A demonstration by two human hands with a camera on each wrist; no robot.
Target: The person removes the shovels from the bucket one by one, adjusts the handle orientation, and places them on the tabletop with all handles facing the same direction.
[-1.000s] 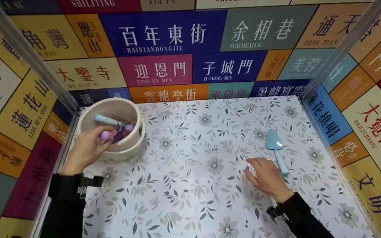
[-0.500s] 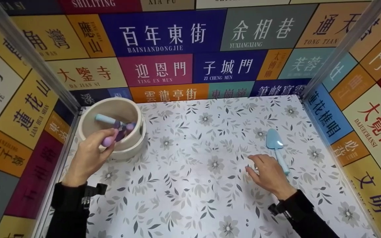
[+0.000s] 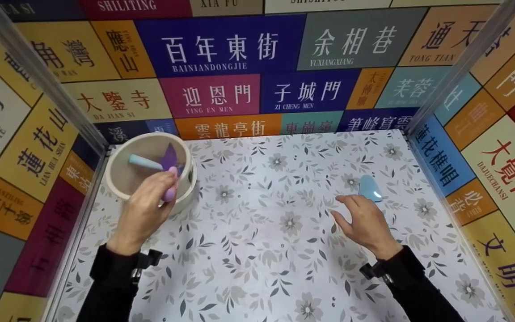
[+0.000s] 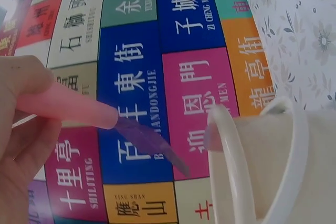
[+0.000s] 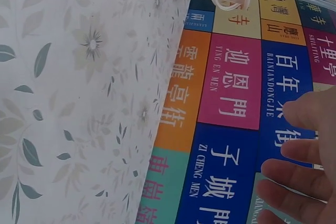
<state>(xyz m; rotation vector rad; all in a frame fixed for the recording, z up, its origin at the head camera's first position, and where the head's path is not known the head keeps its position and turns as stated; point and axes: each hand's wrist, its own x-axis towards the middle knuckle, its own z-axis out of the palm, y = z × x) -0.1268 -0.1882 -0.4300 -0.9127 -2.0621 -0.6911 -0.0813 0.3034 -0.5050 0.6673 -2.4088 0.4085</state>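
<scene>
My left hand [image 3: 145, 205] grips the lilac handle of a small toy trowel [image 3: 169, 156], raised above the near rim of a cream bucket [image 3: 116, 179]. In the left wrist view its pointed purple blade [image 4: 152, 141] tips down towards the bucket [image 4: 268, 177]. Inside the bucket, a light-blue handle [image 3: 143, 162] leans; its other end is hidden. On the right, my right hand [image 3: 364, 221] hovers with relaxed, spread fingers and holds nothing. It covers the handle of a blue trowel [image 3: 369, 188] lying on the table; only the blade shows.
The bucket stands in the back left corner, with its white carrying handle [image 4: 233, 166] hanging outside. A floral-patterned cloth [image 3: 257, 214] covers the table. Panels of coloured signs [image 3: 221, 44] wall in the back and both sides, with clear corner posts [image 3: 456, 67].
My left hand has lifted the purple trowel out of the bucket and moved it right, its blade now upward. My right hand has shifted slightly, covering the blue trowel's handle.
</scene>
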